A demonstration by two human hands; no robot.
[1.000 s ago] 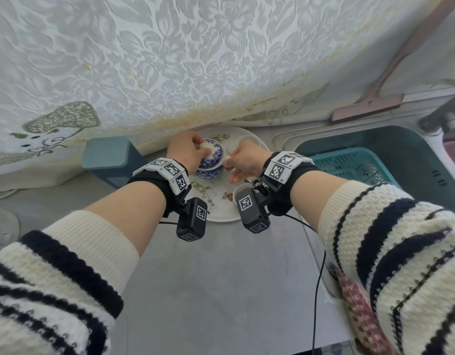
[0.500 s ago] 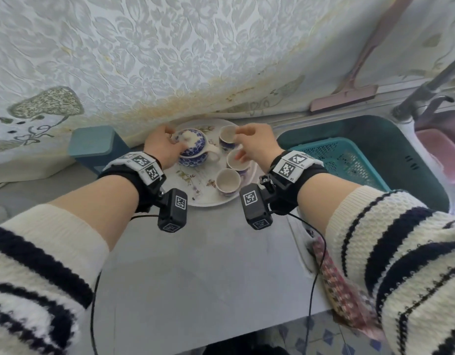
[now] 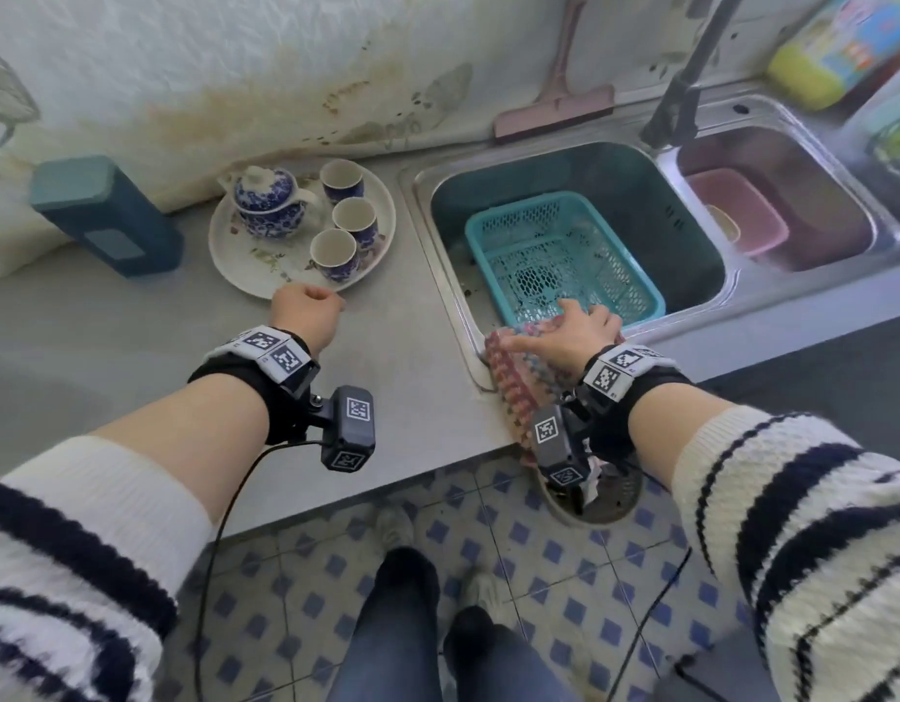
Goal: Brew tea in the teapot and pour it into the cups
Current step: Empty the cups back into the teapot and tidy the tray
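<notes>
A blue-and-white teapot [image 3: 268,202] with its lid on stands at the back left of a white floral plate [image 3: 235,266]. Three matching cups [image 3: 341,180] [image 3: 356,222] [image 3: 334,253] stand upright in a row to its right; what they hold cannot be made out. My left hand [image 3: 306,314] rests on the counter just in front of the plate's near rim, fingers curled, holding nothing. My right hand [image 3: 574,331] lies with spread fingers on a red-and-blue patterned cloth [image 3: 511,382] draped over the sink's front left corner.
A dark teal box [image 3: 108,220] stands left of the plate against the wall. The steel sink holds a teal basket [image 3: 559,255] and a pink basin [image 3: 742,215], with a faucet [image 3: 678,98] behind. The counter's front edge [image 3: 387,478] is close below my wrists.
Both hands have left the teapot and cups and come back toward me. The left one now sits in front of the plate, the right one on the cloth. The view has pulled back.
</notes>
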